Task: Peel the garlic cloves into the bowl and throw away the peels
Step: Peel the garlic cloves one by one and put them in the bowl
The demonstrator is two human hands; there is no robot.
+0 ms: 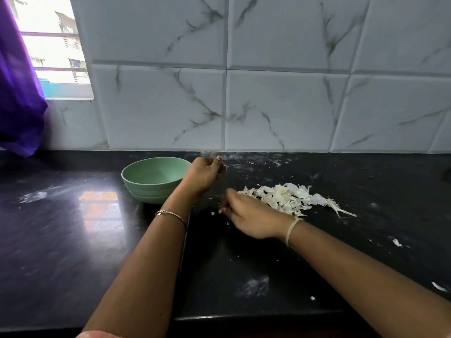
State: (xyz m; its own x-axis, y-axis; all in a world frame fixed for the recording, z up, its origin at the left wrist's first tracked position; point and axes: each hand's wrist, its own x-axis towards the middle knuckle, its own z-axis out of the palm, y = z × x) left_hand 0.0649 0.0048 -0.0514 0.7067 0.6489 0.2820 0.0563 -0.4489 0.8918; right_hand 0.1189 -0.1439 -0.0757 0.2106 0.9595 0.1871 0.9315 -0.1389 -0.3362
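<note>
Black stone counter (73, 228) under marbled tiles: your left hand (205, 173) hangs curled beside the green bowl (146, 191), and your right hand (249, 215) rests fingers-down at the edge of the peel heap (288, 197). Whether either pinches anything cannot be told. No clove shows. Sweep stray scraps into the heap, gather it whole, then bin it.

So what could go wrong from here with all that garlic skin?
The peel pile is loose, so sweeping it with the right hand may scatter flakes across the counter. Stray bits near the front edge could fall off. The left hand, close beside the bowl, might nudge it.
</note>
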